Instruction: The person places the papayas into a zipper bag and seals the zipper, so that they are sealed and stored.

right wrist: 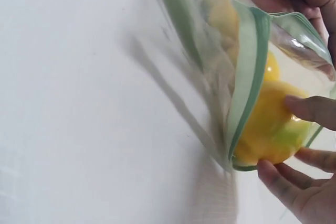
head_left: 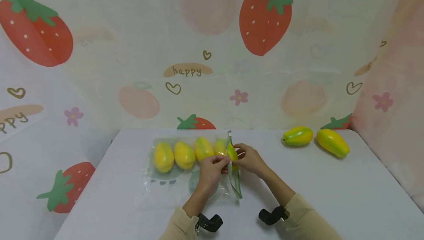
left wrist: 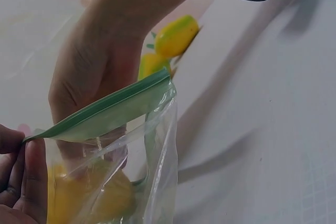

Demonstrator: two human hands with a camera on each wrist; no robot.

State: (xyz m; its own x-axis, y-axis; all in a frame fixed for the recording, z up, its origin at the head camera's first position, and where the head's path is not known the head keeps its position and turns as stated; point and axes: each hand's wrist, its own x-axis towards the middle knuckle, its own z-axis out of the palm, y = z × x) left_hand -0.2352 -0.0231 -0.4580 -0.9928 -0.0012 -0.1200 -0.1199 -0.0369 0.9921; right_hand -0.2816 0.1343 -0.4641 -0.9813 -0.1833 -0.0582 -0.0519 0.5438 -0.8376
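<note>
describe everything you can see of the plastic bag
The plastic bag looks like clear, creased film with blue-green printing and green strips along its mouth. It lies on the white table, its open mouth at the right end in the head view. Yellow-green fruit sits in a row inside. The left hand pinches the mouth's edge; the right hand holds a fruit at the opening.

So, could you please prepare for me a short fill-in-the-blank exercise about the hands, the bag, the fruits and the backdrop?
1. The left hand pinches the bag at its rim, whose colour is ____.
2. The right hand holds a fruit whose two colours are green and ____.
3. On the table, the number of loose fruits lying apart from the bag is ____.
4. In the middle of the backdrop, the written word is ____.

Missing words: green; yellow; two; happy.
</note>
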